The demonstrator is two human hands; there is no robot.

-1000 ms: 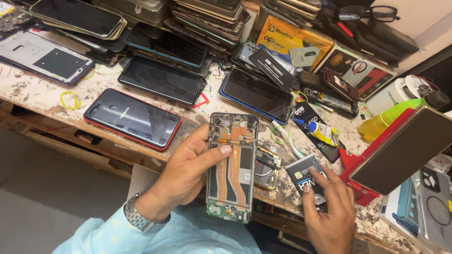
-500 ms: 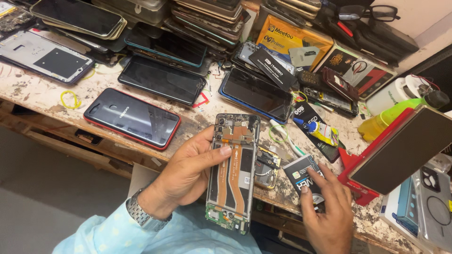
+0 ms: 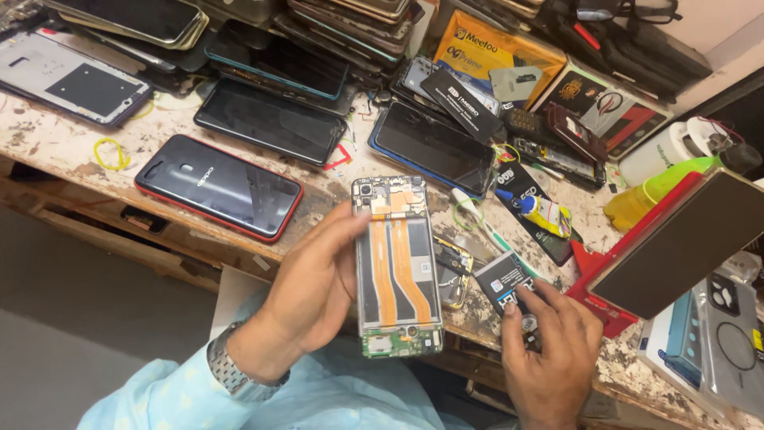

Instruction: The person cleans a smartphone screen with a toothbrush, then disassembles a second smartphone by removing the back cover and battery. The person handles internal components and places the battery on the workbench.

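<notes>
Opened phone (image 3: 396, 267) gripped in left hand (image 3: 314, 291); right hand (image 3: 553, 350) fingertips pressing small battery (image 3: 503, 280).

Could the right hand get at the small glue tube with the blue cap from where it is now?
Probably yes. The right hand rests fingertips on a small dark battery; the glue tube lies just beyond it on the bench, uncovered, with only flat packets and wires between. The left hand holds the opened phone aside.

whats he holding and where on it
The left hand grips the opened phone by its left long edge. The right hand only fingers a small dark battery on the bench.
</notes>
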